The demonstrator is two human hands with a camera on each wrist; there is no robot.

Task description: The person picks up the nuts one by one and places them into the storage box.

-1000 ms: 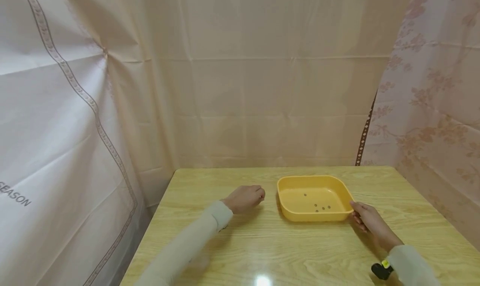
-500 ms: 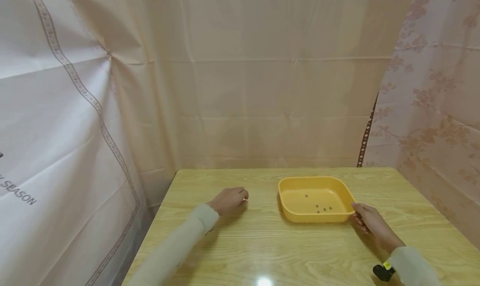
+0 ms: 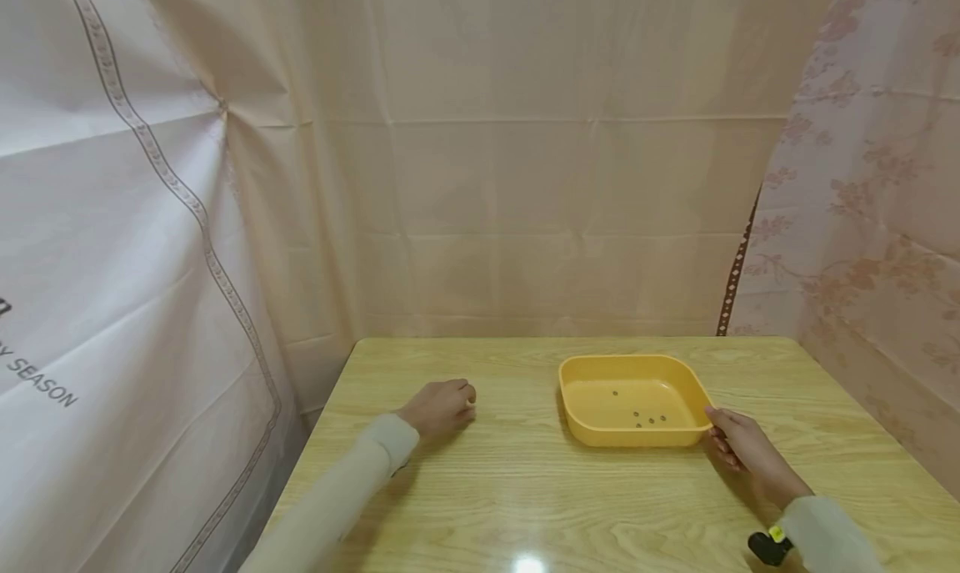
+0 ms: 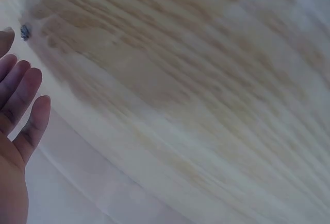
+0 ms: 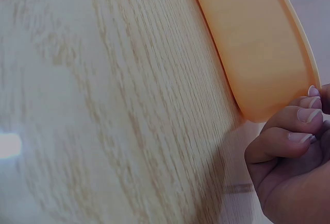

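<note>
On the table, my left hand (image 3: 438, 408) is held low, left of a yellow plastic tray (image 3: 637, 437), and I see nothing gripped in it. The left wrist view shows its fingers (image 4: 32, 126) loosely bent, with a small dark metallic piece (image 4: 25, 32) just beyond the fingertips and apparently apart from them. Its exact kind is too small to tell. My right hand (image 3: 750, 449) pinches the tray's near right corner; in the right wrist view its fingers (image 5: 289, 141) curl beside the orange-looking wall. Several small grey pieces (image 3: 651, 421) lie on the tray's floor.
The wood-grain table (image 3: 570, 506) reaches back to a beige curtain (image 3: 540, 223). Patterned cloth hangs on both sides. A black object with a yellow part (image 3: 768, 548) sits at my right wrist. Light glares on the table's front.
My left hand has drawn away from the tray, moving left across the table. The right hand stays on the tray's corner, and the tray stands still with its pieces.
</note>
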